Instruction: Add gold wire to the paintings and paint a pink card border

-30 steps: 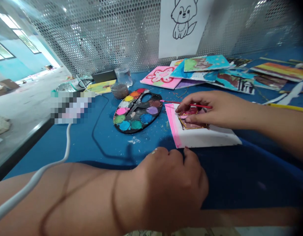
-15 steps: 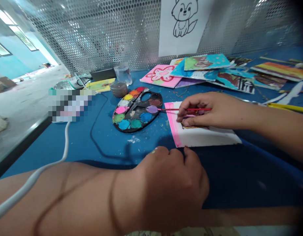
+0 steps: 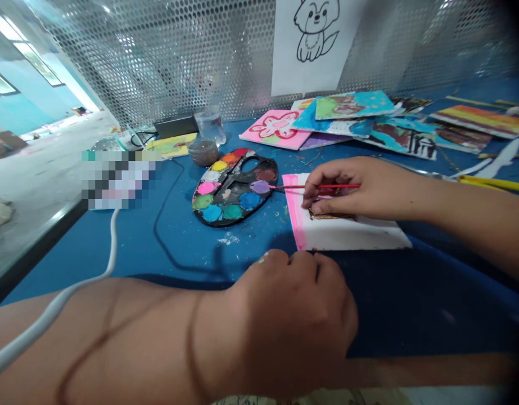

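My right hand (image 3: pixel 347 188) pinches a thin red paintbrush (image 3: pixel 322 186) above a white card (image 3: pixel 352 239) with a pink painted border. The brush tip reaches left to the purple well of a black oval paint palette (image 3: pixel 208 194). Under my fingers, a small gold-outlined picture (image 3: pixel 330 215) is partly hidden. My left hand (image 3: pixel 297 315) rests curled on the blue table (image 3: pixel 179 264), its fingertips at the card's lower edge, holding nothing.
Behind the palette stand a glass of water (image 3: pixel 211 126) and a jar of murky liquid (image 3: pixel 203 152). Painted cards (image 3: pixel 347 118) lie overlapping along a perforated metal screen (image 3: pixel 158 56). A white cable (image 3: pixel 113 242) crosses the table's left side and my left forearm.
The brush has swung from slanted to nearly level, and its tip now sits at the purple well. My left hand has barely moved.
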Tool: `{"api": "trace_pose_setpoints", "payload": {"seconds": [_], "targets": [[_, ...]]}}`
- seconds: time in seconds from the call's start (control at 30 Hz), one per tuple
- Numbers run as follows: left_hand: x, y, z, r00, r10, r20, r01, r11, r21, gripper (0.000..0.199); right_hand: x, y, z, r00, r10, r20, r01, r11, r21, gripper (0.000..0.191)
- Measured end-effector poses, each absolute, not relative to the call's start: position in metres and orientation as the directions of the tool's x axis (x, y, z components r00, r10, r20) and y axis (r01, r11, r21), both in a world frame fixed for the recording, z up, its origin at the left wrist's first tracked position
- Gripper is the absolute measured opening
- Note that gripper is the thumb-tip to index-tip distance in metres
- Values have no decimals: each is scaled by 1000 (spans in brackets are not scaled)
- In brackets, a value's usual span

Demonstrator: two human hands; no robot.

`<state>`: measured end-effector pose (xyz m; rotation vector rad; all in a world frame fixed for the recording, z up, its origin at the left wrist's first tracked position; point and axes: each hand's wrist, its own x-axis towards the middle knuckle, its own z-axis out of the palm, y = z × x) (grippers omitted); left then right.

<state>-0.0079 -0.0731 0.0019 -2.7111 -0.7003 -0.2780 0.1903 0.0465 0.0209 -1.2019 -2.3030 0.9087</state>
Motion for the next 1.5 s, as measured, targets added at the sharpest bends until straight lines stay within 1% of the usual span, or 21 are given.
{"api": "trace_pose_setpoints", "payload": {"seconds": [0.1, 0.23, 0.33, 0.47, 0.53, 0.6, 0.67, 0.73, 0.8, 0.93, 1.03, 1.1, 1.2, 1.33, 1.4, 1.5], "targets": [[-7, -74, 3, 828, 460, 320, 544, -798, -259, 22, 190, 46, 19, -552, 832, 56, 559, 419, -715, 20], [-7, -74, 4, 836, 482, 260, 541, -802, -254, 25, 190, 48, 16, -545, 835, 75, 550, 423, -720, 24], [-6, -73, 3, 833, 483, 271, 546, -800, -250, 25, 191, 48, 14, -552, 831, 78, 560, 438, -703, 23], [-6, -73, 0, 832, 480, 278, 546, -798, -256, 26, 190, 50, 13, -565, 816, 123, 563, 491, -665, 18], [-6, -72, 1, 836, 477, 269, 540, -802, -255, 26, 190, 53, 13, -571, 806, 156, 575, 529, -624, 21], [-7, -71, 3, 845, 472, 251, 528, -811, -251, 26, 190, 57, 13, -569, 806, 167, 611, 549, -570, 29], [-7, -71, 5, 855, 467, 224, 514, -821, -248, 26, 190, 62, 14, -547, 827, 128, 662, 522, -538, 43], [-7, -70, 8, 860, 471, 197, 508, -827, -241, 27, 189, 67, 17, -515, 855, 67, 707, 467, -531, 60], [-6, -70, 10, 859, 477, 183, 510, -827, -238, 28, 187, 70, 21, -486, 874, -1, 748, 415, -518, 72], [-5, -71, 11, 849, 495, 186, 527, -816, -235, 27, 177, 72, 30, -395, 903, -167, 841, 282, -461, 89], [-5, -71, 8, 844, 477, 247, 529, -817, -228, 23, 170, 74, 35, -345, 901, -262, 888, 223, -402, 97], [-5, -71, 6, 842, 466, 274, 527, -818, -230, 22, 167, 78, 35, -364, 892, -269, 894, 253, -370, 97], [-5, -71, 5, 843, 468, 265, 527, -816, -238, 25, 164, 84, 34, -389, 890, -237, 890, 297, -345, 98], [-6, -70, 8, 846, 472, 246, 527, -810, -258, 26, 164, 88, 31, -353, 905, -238, 899, 258, -354, 99], [-6, -70, 8, 848, 479, 228, 526, -811, -255, 26, 168, 90, 28, -378, 901, -214, 877, 275, -394, 90], [-6, -70, 8, 849, 477, 227, 524, -814, -249, 27, 174, 93, 24, -471, 875, -113, 805, 374, -461, 69]]}}
